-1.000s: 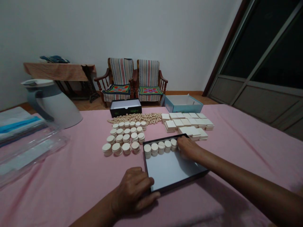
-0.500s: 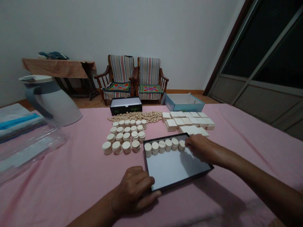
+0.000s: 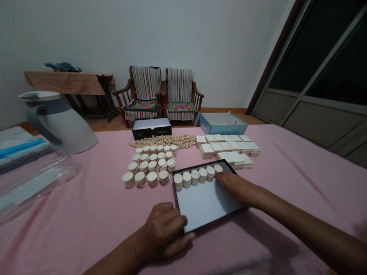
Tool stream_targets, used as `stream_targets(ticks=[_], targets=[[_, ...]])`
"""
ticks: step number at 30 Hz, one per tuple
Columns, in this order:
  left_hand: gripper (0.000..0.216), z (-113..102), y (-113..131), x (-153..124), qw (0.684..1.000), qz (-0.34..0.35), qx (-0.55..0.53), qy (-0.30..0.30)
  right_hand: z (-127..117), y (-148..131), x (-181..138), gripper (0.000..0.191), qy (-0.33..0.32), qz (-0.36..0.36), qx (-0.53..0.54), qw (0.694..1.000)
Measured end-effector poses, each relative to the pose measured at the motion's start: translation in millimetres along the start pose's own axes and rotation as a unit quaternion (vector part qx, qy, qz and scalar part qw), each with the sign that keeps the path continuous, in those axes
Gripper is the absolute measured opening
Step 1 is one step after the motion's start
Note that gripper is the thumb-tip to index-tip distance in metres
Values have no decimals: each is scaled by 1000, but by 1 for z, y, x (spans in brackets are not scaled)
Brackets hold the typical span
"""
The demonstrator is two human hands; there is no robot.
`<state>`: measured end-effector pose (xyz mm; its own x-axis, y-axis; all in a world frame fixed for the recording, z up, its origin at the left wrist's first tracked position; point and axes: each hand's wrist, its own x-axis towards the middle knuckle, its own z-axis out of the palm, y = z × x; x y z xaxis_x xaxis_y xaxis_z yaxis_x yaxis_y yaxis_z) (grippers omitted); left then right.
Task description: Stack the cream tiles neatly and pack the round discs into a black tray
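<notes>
The left hand [image 3: 164,229] grips the near left corner of a shallow tray [image 3: 200,208], with its fingers bent over the edge. The tray has dark sides and a white bottom, and it sits on a pink cloth [image 3: 100,221]. Inside it, six little piles of round pieces [image 3: 195,177] stand in a row along the far side. The right hand [image 3: 233,185] reaches in, its fingertips at the last pile on the right; I cannot tell if they pinch it. Left of the tray are more white rounds [image 3: 153,167] in rows. Behind those lie lots of small beads [image 3: 174,141], with a black box [image 3: 151,132] just past them. White squares [image 3: 226,147] lie in front of a blue box [image 3: 212,128]
</notes>
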<state>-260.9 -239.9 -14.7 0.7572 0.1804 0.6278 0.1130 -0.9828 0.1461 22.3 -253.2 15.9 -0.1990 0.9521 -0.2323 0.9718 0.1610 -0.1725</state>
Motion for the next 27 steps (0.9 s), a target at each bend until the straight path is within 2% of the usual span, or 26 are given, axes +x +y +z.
stream_targets(ticks=[3, 6, 11, 17, 22, 27], targets=[[15, 0, 0, 1, 1000, 0, -7, -1, 4, 2, -2, 28, 7, 2, 2, 1000], [15, -1, 1, 1, 1000, -4, -9, -1, 7, 2, -3, 23, -15, 1, 4, 1000], [15, -1, 1, 0, 1000, -7, -6, -10, 10, 1, 2, 30, -12, -41, 45, 998], [16, 0, 0, -1, 1000, -12, -1, -16, 6, -3, 0, 34, 4, -50, 68, 996], [14, 3, 0, -2, 1000, -7, -7, 1, 0, -8, -17, 21, -18, 13, -10, 1000], [14, 3, 0, -1, 1000, -7, -11, 16, -4, -12, -20, 24, -40, -1, -60, 997]])
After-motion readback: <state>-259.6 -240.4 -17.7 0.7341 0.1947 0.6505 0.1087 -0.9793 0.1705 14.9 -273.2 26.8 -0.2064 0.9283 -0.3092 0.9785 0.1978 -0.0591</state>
